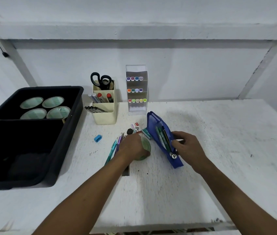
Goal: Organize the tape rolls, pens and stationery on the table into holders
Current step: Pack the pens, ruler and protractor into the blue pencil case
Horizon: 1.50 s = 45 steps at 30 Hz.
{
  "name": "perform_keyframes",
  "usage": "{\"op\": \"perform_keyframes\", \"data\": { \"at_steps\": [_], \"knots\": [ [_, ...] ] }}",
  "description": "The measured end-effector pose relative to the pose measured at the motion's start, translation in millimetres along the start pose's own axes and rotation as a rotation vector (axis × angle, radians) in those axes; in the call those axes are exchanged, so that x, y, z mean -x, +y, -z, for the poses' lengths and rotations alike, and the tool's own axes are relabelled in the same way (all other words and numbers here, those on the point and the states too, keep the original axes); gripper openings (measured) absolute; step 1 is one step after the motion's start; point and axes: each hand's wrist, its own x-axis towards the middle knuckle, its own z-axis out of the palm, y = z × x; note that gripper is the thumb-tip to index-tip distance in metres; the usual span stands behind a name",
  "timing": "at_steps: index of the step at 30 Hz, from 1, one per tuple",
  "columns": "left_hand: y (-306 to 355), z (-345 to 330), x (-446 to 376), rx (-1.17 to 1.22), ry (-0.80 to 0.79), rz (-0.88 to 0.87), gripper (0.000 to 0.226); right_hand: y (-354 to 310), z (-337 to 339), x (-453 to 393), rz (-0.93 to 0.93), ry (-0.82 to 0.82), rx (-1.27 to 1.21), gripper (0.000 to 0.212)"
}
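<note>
We are reaching both bare forearms forward over the white table (pixel 202 192), which is showing scuffs and dark specks; nearest to us, our left hand (pixel 131 148) is lying palm down with its fingers curled over a pale green tape roll (pixel 145 147), a translucent ring resting flat on the table at its middle, and the hand is gripping the roll from above; just left of that hand a small bunch of pens (pixel 115 146), teal and purple, is lying loose on the table, partly hidden under the wrist; to the right, our right hand (pixel 187 145) is pinching the near rim of a blue mesh pencil pouch (pixel 159 133), thumb and fingers bent round its edge, and the pouch is gaping open with green and dark pens showing inside and a round zip tag hanging at its near end; just beyond the roll a small black lump (pixel 129 131), a white and red box (pixel 136 127) and a teal eraser (pixel 146 133) are sitting close together; a blue sharpener (pixel 98 138) is lying apart to the left; farther back a cream desk organiser (pixel 104 107) is holding black scissors (pixel 100 80) and markers, a clear tiered stand (pixel 137 92) is showing rows of coloured marker caps, and at the left a black tray (pixel 32 133) is holding four more rolls (pixel 45 107) in its far compartment.
</note>
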Motion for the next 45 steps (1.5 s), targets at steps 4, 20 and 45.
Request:
{"op": "perform_keyframes", "data": {
  "at_steps": [4, 20, 45],
  "knots": [
    [-4.0, 0.3, -3.8, 0.107, 0.069, 0.015, 0.033, -0.9, 2.7, 0.1, -0.004, 0.005, 0.007, 0.029],
    [28.5, 16.5, -14.2, 0.872, 0.394, 0.099, 0.012, -4.2, 1.4, 3.4, -0.015, -0.007, 0.008, 0.029],
    [-5.4, 8.5, 1.6, 0.317, 0.3, 0.155, 0.039, -6.7, -4.4, 3.8, -0.016, -0.007, -0.01, 0.03]
  ]
}}
